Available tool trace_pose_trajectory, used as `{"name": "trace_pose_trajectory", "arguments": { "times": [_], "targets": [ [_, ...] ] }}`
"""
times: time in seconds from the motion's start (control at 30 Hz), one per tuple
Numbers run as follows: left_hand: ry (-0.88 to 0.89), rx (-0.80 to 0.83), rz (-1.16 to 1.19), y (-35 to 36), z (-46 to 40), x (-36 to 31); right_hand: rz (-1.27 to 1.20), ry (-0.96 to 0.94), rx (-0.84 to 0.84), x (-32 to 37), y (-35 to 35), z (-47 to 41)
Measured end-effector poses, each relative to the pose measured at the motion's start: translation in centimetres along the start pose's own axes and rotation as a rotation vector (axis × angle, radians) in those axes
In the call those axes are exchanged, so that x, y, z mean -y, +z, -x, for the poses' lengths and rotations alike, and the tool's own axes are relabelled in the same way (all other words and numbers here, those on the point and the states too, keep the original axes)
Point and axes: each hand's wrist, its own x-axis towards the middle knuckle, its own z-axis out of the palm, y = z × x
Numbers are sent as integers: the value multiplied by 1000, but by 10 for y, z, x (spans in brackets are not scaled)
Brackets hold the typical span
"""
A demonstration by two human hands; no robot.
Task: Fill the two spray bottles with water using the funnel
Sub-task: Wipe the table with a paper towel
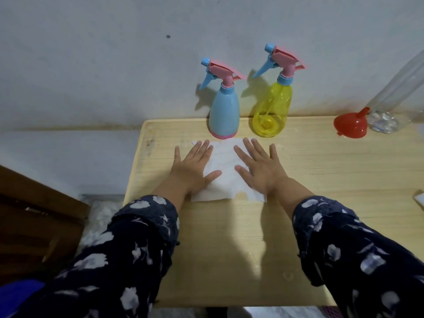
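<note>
Two spray bottles stand upright at the far edge of the wooden table [321, 180], against the wall. The blue bottle [224, 111] is on the left, the clear yellow bottle [274, 106] on the right; both wear pink and blue trigger heads. A red funnel [351, 123] lies on its side further right, next to a clear plastic water bottle [397, 92] that leans toward the right edge of view. My left hand [193, 167] and my right hand [258, 168] rest flat, fingers spread, on a white paper towel [226, 177] in front of the spray bottles.
Small water drops sit on the table near its front edge. A white object [419, 198] pokes in at the right edge. A dark wooden piece of furniture [34, 214] stands left of the table. The grey wall runs right behind the bottles.
</note>
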Motion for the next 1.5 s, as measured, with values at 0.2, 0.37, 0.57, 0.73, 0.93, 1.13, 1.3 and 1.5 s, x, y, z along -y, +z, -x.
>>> {"name": "trace_pose_trajectory", "arguments": {
  "times": [0.2,0.37,0.57,0.73,0.93,1.13,1.3,1.5],
  "targets": [
    [136,-196,-12,11,12,1,-2,-61,-47,9,3,10],
    [143,-222,7,17,35,-2,-12,-94,-44,11,7,32],
    [187,-206,-2,22,66,-5,-24,-126,-34,16,11,64],
    [195,-156,5,27,88,-10,-71,-125,-16,22,13,88],
    [156,-81,-16,28,109,-20,-45,-173,7,24,14,109],
    [168,-80,-7,32,141,-31,35,-233,15,24,18,133],
    [167,-97,-54,38,174,-47,57,-268,13,29,19,165],
    [43,51,-56,42,217,-75,58,-300,22,37,26,207]
  ]
}}
